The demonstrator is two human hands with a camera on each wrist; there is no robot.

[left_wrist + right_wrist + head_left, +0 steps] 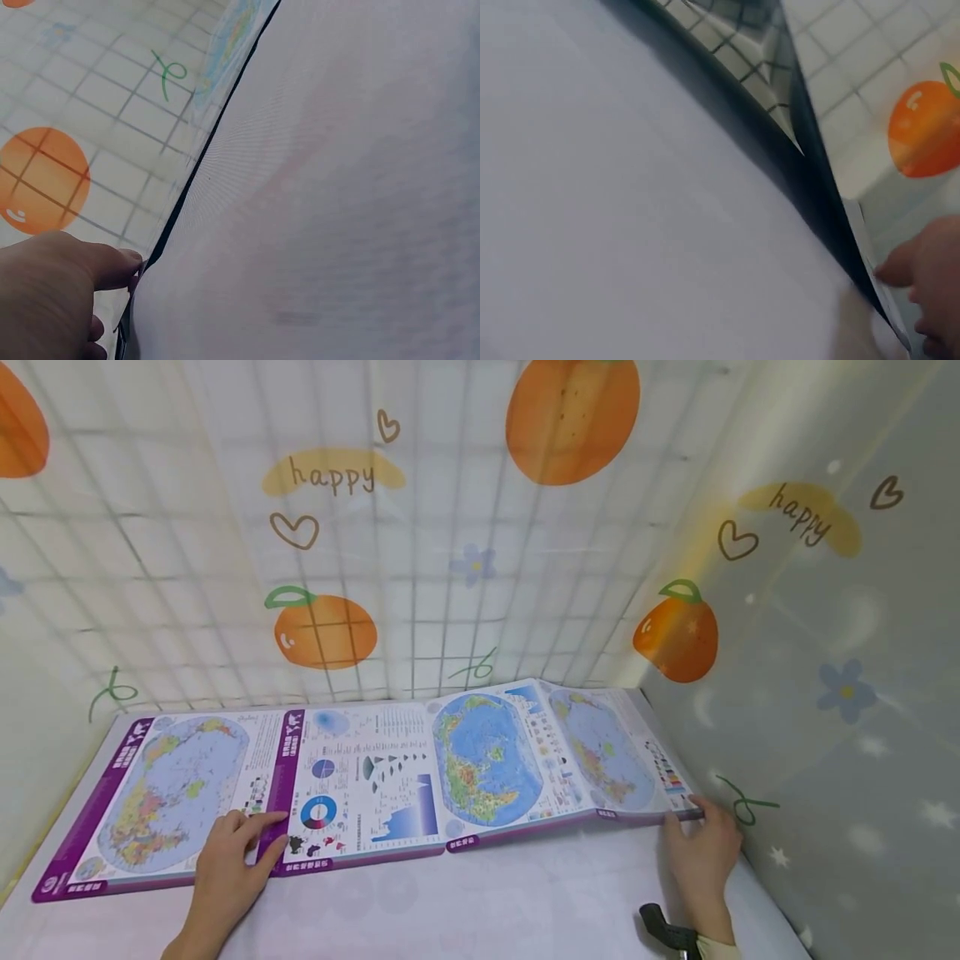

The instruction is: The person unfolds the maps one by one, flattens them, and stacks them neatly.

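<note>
White table top (465,918) lies nearest to me, with a black strap piece (670,931) at the person's right wrist. A long row of maps (487,760) lies across the far part of the table, from left to right, close by the curtain (210,577). Toward the right, the row bends up into a low fold. The left hand (228,864) has its thumb and first finger spread a little, with the tips touching a purple strip (287,777) on the maps; it holds nothing tightly. The right hand (708,852) pinches the near right corner between thumb and fingers. Oranges (326,631) decorate the curtain behind.
</note>
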